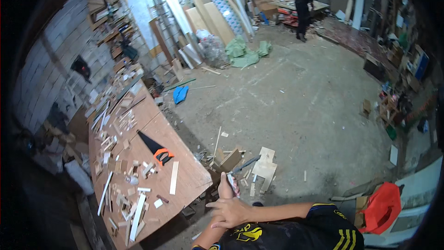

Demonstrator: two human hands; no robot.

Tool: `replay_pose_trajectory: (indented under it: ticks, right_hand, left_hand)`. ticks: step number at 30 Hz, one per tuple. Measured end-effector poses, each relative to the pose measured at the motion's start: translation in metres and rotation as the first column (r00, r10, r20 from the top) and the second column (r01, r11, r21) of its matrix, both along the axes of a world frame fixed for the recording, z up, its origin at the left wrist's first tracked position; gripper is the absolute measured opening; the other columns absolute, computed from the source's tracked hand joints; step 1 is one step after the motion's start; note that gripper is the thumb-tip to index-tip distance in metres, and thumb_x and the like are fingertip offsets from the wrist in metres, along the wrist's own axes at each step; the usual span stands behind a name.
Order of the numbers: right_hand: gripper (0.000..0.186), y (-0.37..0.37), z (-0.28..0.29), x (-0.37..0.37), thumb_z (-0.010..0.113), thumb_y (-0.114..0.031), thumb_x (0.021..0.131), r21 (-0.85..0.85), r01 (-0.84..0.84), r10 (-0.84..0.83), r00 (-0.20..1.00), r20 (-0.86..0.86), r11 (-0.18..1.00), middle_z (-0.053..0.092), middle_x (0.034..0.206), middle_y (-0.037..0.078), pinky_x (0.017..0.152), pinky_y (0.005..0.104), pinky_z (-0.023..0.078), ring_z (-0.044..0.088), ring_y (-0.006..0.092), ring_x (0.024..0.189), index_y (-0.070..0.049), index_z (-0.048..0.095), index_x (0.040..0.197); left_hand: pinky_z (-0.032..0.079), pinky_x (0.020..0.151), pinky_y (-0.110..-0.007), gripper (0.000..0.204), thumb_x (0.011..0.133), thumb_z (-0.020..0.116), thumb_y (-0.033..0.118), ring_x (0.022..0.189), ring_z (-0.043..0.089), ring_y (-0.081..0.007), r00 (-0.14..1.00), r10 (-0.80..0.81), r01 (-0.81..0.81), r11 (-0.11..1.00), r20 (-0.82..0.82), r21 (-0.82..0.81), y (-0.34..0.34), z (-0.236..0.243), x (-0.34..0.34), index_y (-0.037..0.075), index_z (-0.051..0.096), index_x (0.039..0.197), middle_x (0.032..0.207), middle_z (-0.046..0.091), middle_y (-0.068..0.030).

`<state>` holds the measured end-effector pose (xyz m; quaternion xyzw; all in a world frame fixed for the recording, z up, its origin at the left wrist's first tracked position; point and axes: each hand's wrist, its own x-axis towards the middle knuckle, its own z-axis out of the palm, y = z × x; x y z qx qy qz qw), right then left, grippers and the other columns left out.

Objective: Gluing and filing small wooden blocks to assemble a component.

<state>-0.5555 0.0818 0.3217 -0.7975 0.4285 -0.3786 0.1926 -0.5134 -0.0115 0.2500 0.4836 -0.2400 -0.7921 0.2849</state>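
The person wears a black short-sleeved shirt (296, 234), its cloth looking faintly mottled across the front. A bold yellow emblem (249, 234) with curved shapes sits on the chest, with small yellow lettering (248, 226) at its edge. Three parallel yellow stripes (348, 240) mark the right shoulder, and a small yellow mark (341, 214) lies near them toward the right sleeve (321, 209), whose hem is edged in yellow. The left sleeve (213, 247) also shows yellow at its hem.
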Motion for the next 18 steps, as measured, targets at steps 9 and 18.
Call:
replay_pose_trajectory:
  ticks: [9, 18]
  right_hand:
    - [0.052, -0.007, 0.017, 0.012, 0.058, -0.056, 0.086, -0.167, -0.077, 0.066, 0.995, -0.073, 0.983, 0.065, 0.113, 0.012, 0.062, 0.0373, 0.054, 0.065, 0.0264, 0.085, -0.004, 0.066, 0.079]
    - [0.027, -0.023, 0.008, 0.046, 0.060, -0.031, 0.092, 0.066, -0.507, 0.461, 0.824, 0.328, 0.859, 0.066, 0.111, 0.011, 0.088, 0.0384, 0.049, 0.063, 0.0297, 0.101, -0.005, 0.068, 0.095]
  left_hand:
    - [0.031, 0.036, -0.034, 0.050, 0.094, 0.043, 0.062, 0.038, 0.038, -0.0174, 0.989, 0.133, -0.135, 0.990, -0.063, -0.031, 0.005, 0.027, 0.018, 0.012, 0.049, 0.089, 0.058, 0.046, -0.0028]
    - [0.029, 0.035, -0.032, 0.048, 0.097, 0.039, 0.056, 0.036, 0.036, -0.0153, 0.968, 0.247, -0.236, 0.959, 0.053, -0.155, 0.002, 0.010, 0.087, 0.011, 0.051, 0.089, 0.058, 0.044, -0.0016]
